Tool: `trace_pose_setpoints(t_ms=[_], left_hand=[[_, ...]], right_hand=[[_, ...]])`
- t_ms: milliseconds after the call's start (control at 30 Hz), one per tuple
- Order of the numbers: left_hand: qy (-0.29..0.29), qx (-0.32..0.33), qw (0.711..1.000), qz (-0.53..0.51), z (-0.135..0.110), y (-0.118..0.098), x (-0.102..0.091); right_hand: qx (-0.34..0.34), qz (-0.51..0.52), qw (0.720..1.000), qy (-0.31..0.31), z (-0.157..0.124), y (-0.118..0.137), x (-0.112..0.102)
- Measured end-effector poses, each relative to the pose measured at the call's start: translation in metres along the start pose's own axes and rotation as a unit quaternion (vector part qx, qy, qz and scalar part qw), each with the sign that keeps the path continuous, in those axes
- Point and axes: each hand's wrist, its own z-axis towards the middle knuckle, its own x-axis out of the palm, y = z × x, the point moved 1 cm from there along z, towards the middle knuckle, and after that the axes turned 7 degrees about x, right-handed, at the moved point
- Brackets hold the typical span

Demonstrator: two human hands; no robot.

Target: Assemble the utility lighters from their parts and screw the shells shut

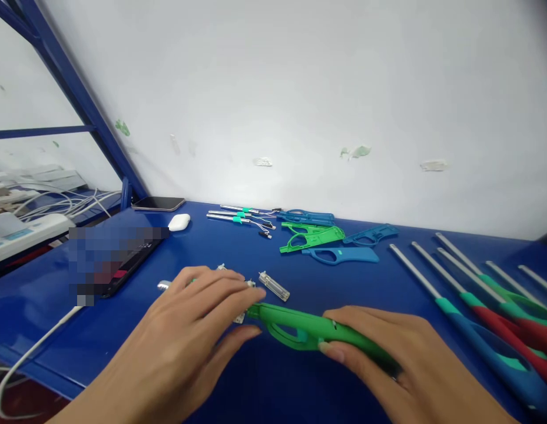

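Observation:
A green lighter body (299,318) with a trigger loop lies across the space between my hands. My right hand (388,347) is wrapped around its rear end, thumb on the near side. My left hand (198,330) is curled about its front end, index finger above and thumb below; the palm hides most of what is there. Small white parts (239,318) show by the left fingers. Just beyond them lies a clear fuel tank (275,287). A silver metal tip (163,285) pokes out left of my left hand.
Metal rods with wires (231,218) and green and blue casing halves (317,237) lie toward the wall. Several long-necked lighters (485,335) fill the right side. Leftward are a phone (158,204), a white earbud case (179,222) and a dark device (132,265) with a cable.

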Motion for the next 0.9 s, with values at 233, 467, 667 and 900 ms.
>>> trace_pose_setpoints(t_ms=[233,467,667,900], left_hand=[[0.021,0.008,0.995,0.094,0.002,0.023,-0.017],[0.022,0.032,0.999,-0.035,0.009,0.011,-0.008],[-0.005,0.044,0.997,-0.068,0.007,0.005,-0.001],[-0.028,0.030,0.999,-0.018,0.002,-0.001,0.013]], right_hand=[[0.000,0.001,1.000,-0.030,0.009,-0.003,0.000],[-0.071,0.013,0.997,0.017,0.031,0.020,-0.014],[0.013,0.032,0.999,0.022,0.036,0.031,-0.013],[0.084,0.060,0.994,0.029,0.038,0.041,-0.012]])
